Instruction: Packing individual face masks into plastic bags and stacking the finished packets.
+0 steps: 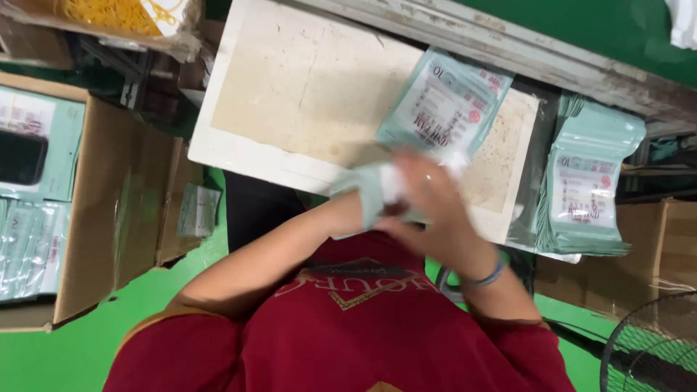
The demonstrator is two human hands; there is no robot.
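Head view: a worn white wooden board (290, 94) was flanked by a stack of pale green printed pouches (588, 189) and a cardboard box (116, 210). A flat pale green packet (367, 190), long axis roughly left-right, was gripped between the left hand (348, 218) and the blurred right hand (432, 210), fingers curled over it above the board's near edge.

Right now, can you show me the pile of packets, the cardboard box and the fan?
Pile of packets (587, 190): head view, top packet's front.
Cardboard box (120, 196): head view, its open brown flap.
Fan (653, 348): head view, wire guard.
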